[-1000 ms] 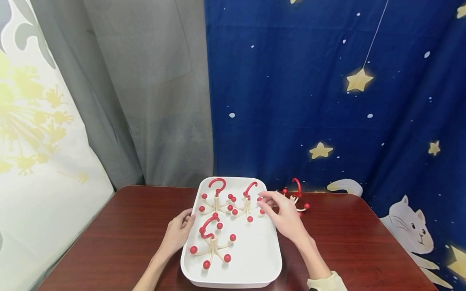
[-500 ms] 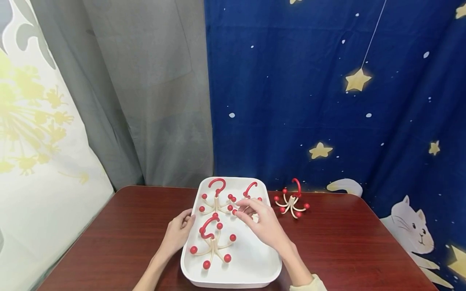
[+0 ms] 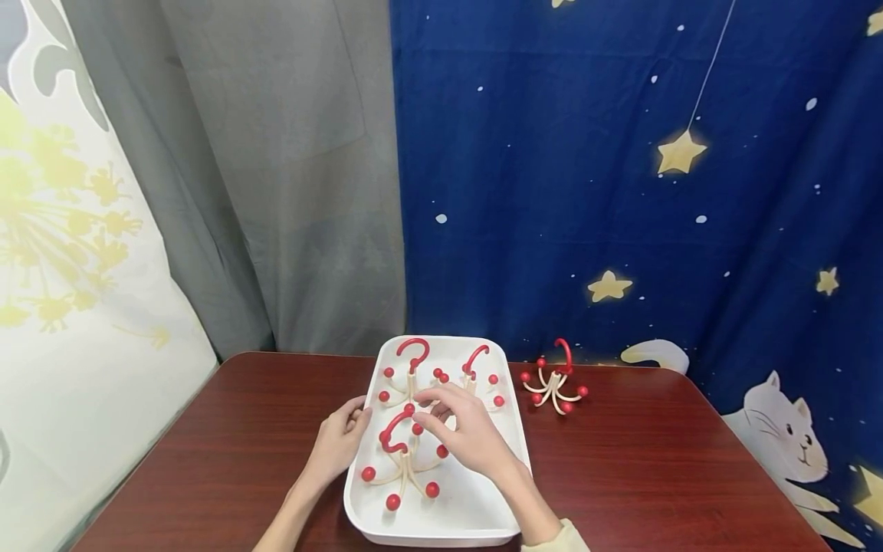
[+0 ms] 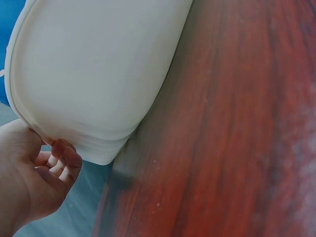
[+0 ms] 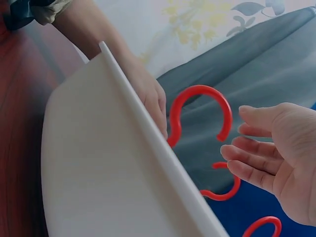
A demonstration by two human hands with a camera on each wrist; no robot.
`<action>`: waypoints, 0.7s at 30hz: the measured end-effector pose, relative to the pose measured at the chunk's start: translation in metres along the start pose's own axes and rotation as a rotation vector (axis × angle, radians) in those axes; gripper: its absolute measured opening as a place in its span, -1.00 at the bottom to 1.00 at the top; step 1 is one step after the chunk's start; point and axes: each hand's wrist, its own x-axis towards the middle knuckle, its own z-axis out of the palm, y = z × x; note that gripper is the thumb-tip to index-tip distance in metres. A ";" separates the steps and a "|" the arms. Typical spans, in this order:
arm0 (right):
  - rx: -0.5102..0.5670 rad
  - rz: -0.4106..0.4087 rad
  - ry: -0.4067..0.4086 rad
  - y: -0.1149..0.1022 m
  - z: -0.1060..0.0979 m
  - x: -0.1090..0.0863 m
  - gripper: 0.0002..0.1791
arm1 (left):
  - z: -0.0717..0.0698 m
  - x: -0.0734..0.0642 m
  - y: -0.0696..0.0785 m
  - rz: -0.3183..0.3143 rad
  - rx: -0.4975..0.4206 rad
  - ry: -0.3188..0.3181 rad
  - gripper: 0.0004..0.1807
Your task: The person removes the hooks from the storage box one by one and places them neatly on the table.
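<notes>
A white tray (image 3: 476, 502) holds three cream hangers, each with a red top hook and curved arms ending in red balls. My left hand (image 3: 338, 438) grips the tray's left rim, fingers curled under it in the left wrist view (image 4: 61, 158). Over the tray, my right hand (image 3: 469, 431) has thumb and fingertips apart beside the front hanger (image 3: 405, 466). In the right wrist view, its red hook (image 5: 200, 90) stands just short of the open hand. The back-left hanger (image 3: 411, 380) and the back-right hanger (image 3: 474, 357) are partly hidden by that hand.
A fourth, similar hanger (image 3: 554, 383) stands on the brown table (image 3: 641, 460), right of the tray. Behind the table hang a grey curtain (image 3: 324, 230) and a blue starry curtain (image 3: 524, 192).
My right hand has moved left and slightly toward me, from the tray's right edge across to the front hanger. The left hand stays at the rim. The hangers have not moved.
</notes>
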 end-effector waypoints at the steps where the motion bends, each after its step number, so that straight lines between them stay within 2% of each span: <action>1: 0.007 -0.009 -0.002 0.001 0.002 0.001 -0.72 | 0.000 0.000 0.000 -0.001 0.000 0.001 -0.65; 7: 0.020 -0.040 -0.031 0.002 0.009 0.003 -0.75 | 0.001 0.000 -0.001 0.001 -0.016 -0.002 -0.65; 21: -0.038 -0.022 -0.062 -0.002 0.008 0.001 -0.82 | 0.001 0.000 -0.001 0.003 -0.013 0.005 -0.66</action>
